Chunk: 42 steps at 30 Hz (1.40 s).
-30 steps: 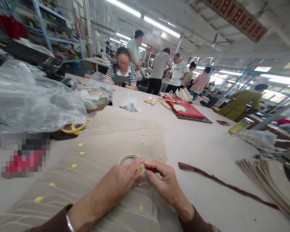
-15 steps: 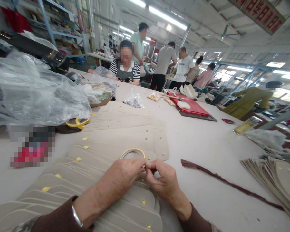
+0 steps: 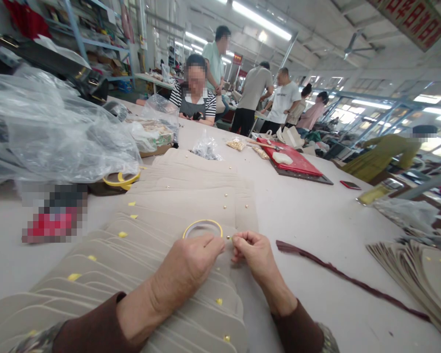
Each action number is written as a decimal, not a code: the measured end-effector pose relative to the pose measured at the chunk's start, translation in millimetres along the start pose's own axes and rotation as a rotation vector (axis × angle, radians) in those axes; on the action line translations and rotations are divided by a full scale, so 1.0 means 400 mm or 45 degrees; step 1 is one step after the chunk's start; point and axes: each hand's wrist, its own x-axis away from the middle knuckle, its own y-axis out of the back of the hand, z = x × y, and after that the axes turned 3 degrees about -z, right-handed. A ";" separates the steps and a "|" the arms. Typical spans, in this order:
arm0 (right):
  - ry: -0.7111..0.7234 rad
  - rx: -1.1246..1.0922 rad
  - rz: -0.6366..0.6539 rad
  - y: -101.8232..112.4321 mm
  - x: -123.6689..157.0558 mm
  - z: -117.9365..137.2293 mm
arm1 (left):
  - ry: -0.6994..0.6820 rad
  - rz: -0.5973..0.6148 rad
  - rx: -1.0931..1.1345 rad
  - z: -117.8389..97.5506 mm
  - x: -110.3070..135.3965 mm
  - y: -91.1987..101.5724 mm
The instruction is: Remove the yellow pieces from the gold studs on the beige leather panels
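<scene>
My left hand (image 3: 193, 257) is closed on a thin roll of yellow tape (image 3: 203, 223), whose far rim arcs out beyond the knuckles. My right hand (image 3: 253, 252) is a little to its right, thumb and forefinger pinched together. Whatever is between those fingertips is too small to make out. Both hands are above overlapping beige flat pieces (image 3: 183, 208) with rounded ends, fanned across the table. Several carry small yellow tape bits (image 3: 122, 234), and some bear gold-coloured studs (image 3: 226, 195). One stud shows right beside my right fingertips.
Clear plastic bags (image 3: 59, 130) heap up at left, beside another yellow tape roll (image 3: 121, 180). A dark brown strip (image 3: 347, 277) lies at right, near more stacked beige pieces (image 3: 419, 274). Farther back are a red sheet (image 3: 292, 156) and a bottle (image 3: 382, 190). A person in stripes (image 3: 194, 100) sits opposite.
My hands have come apart: the right has moved slightly right and up, away from the left. The tape roll stays with my left hand. The whole view has shifted slightly.
</scene>
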 end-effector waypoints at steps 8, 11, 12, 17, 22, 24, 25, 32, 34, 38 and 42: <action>0.028 0.260 0.067 0.024 -0.034 -0.020 | 0.222 0.529 -0.232 0.006 -0.026 0.010; 0.115 0.417 0.078 0.023 -0.035 -0.027 | 0.236 0.575 -0.229 0.002 -0.027 0.011; 0.149 0.475 0.081 0.022 -0.035 -0.027 | 0.242 0.582 -0.229 0.000 -0.028 0.012; 0.408 0.769 0.018 0.006 -0.031 -0.023 | 0.264 0.618 -0.237 -0.006 -0.033 0.020; 0.544 0.863 -0.087 -0.011 -0.034 -0.024 | 0.276 0.686 -0.249 -0.010 -0.038 0.029; 0.440 0.788 -0.118 -0.010 -0.032 -0.029 | 0.271 0.686 -0.257 -0.009 -0.036 0.028; 0.366 0.712 -0.129 -0.008 -0.029 -0.032 | 0.268 0.680 -0.259 -0.008 -0.035 0.027; 0.548 0.719 -0.066 0.013 -0.006 -0.056 | 0.218 0.549 -0.208 0.011 -0.018 0.012; 0.673 0.827 -0.080 0.007 -0.012 -0.057 | 0.207 0.528 -0.198 0.013 -0.016 0.013; 0.696 0.894 -0.087 -0.009 -0.029 -0.045 | 0.185 0.467 -0.177 0.013 -0.017 0.019; 0.520 0.897 0.050 0.001 -0.021 -0.017 | 0.191 0.266 -0.107 0.025 -0.013 0.021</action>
